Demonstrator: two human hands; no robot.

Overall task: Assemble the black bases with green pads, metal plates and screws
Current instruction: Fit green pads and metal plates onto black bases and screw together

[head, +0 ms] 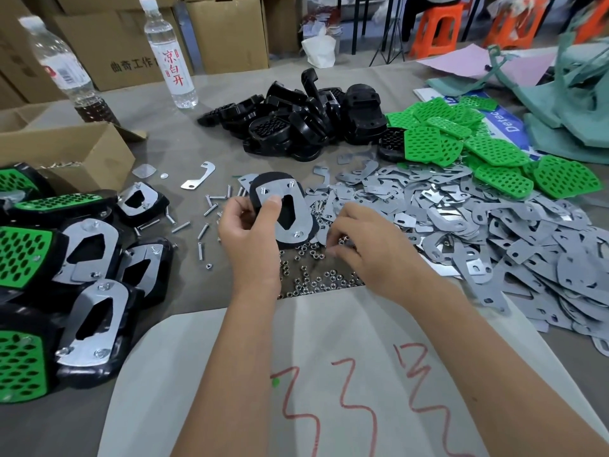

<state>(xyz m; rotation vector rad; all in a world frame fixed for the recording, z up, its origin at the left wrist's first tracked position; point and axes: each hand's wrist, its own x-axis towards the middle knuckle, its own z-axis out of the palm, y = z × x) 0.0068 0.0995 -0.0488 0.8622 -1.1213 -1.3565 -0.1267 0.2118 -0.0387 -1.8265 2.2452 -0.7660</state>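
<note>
My left hand (253, 235) grips a black base (286, 240) with a metal plate (290, 206) on its upturned side, thumb pressed on the plate; screw ends show at the plate's corners. My right hand (365, 245) hovers over the loose nuts (313, 278), fingertips curled together as if pinching something small; I cannot tell what. Loose screws (204, 225) lie left of the held base. A heap of bare black bases (306, 117) sits at the back centre, green pads (461, 143) to its right, and grey metal plates (478, 232) spread across the right.
Finished assemblies (82, 282) are stacked at the left. A cardboard box (72, 153) and two bottles (171, 51) stand at the back left. White paper with red scribbles (329, 374) covers the near table. Teal fabric (566, 103) lies at the far right.
</note>
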